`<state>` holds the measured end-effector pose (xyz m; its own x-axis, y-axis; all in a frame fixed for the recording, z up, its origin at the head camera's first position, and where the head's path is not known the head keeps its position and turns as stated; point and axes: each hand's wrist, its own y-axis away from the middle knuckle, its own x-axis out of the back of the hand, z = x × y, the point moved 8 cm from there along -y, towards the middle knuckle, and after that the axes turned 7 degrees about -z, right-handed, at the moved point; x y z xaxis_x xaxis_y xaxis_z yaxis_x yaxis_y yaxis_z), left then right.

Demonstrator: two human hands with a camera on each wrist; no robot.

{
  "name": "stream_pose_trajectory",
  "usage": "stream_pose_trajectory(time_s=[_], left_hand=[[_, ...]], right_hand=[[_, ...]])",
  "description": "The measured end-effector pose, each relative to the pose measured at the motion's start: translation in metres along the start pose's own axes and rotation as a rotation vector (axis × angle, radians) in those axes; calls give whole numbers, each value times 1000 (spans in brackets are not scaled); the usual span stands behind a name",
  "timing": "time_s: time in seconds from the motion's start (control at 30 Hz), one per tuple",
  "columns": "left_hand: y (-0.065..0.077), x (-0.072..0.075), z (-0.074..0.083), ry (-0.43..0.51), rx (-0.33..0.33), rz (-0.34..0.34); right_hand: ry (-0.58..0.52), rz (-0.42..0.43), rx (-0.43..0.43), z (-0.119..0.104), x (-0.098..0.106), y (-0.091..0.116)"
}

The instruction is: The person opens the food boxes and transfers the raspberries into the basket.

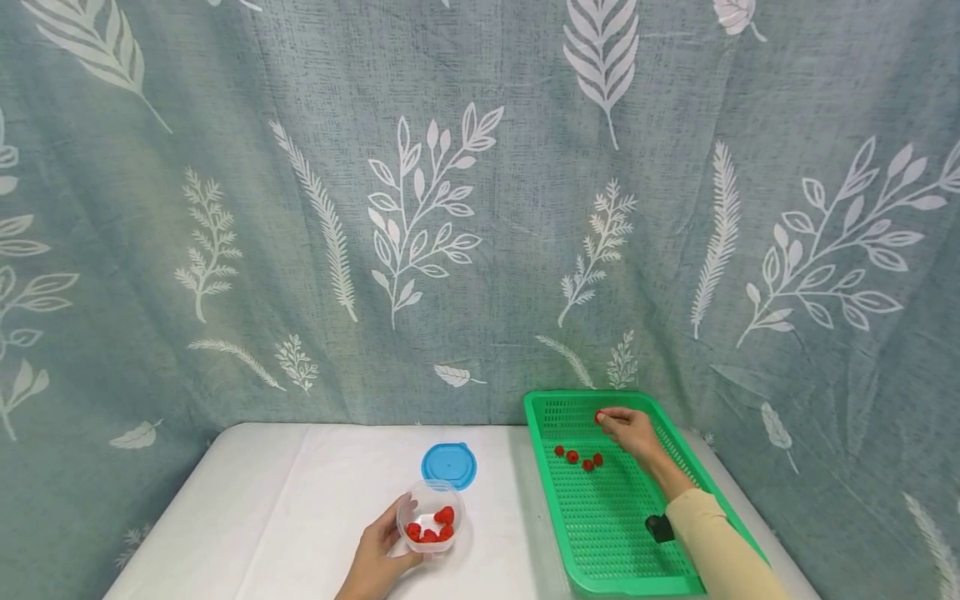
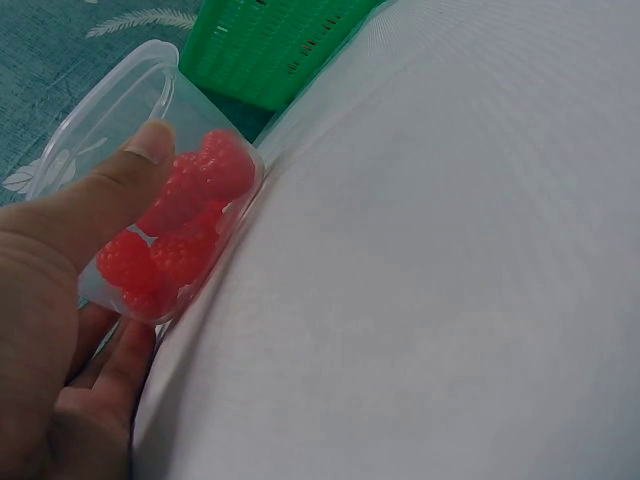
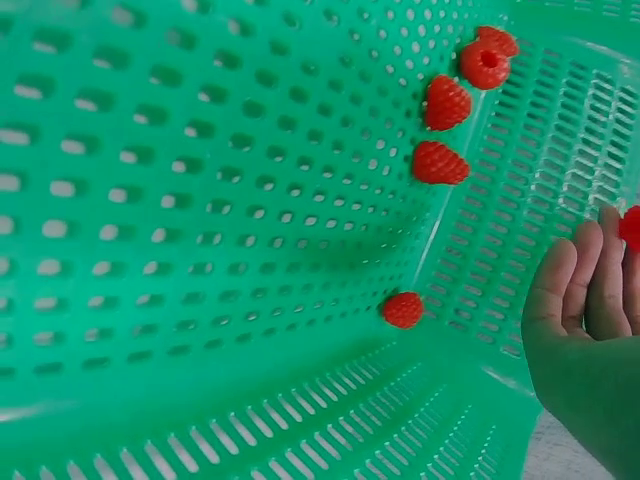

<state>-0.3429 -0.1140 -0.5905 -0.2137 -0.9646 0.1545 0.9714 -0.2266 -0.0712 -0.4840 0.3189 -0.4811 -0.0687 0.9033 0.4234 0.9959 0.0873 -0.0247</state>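
My left hand [image 1: 381,546] grips a small clear plastic container [image 1: 429,543] by its side, thumb along the near wall in the left wrist view. Several red raspberries [image 2: 183,250] lie in the bottom of this container. Over the far part of a green perforated basket [image 1: 558,533], my right hand [image 1: 632,433] pinches a single raspberry [image 1: 599,416] between thumb and fingertips. That held raspberry [image 3: 630,228] is cut off by the frame's edge in the right wrist view. Several loose raspberries [image 3: 440,162] rest on the basket floor, below and left of the hand.
A round blue lid [image 1: 448,465] lies on the white-covered table [image 1: 300,508], just behind the container. The basket stands at the table's right side, its raised walls around the loose raspberries. A grey-green curtain [image 1: 480,208] with white leaf patterns hangs behind the table.
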Motion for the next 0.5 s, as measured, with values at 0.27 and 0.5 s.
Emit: stream_pose_trajectory(time_s=[0.27, 0.5], left_hand=[[0, 0, 3, -32, -7, -7], [0, 1, 3, -39, -13, 4]], right_hand=[[26, -31, -26, 11, -3, -2], [128, -1, -33, 16, -2, -3]])
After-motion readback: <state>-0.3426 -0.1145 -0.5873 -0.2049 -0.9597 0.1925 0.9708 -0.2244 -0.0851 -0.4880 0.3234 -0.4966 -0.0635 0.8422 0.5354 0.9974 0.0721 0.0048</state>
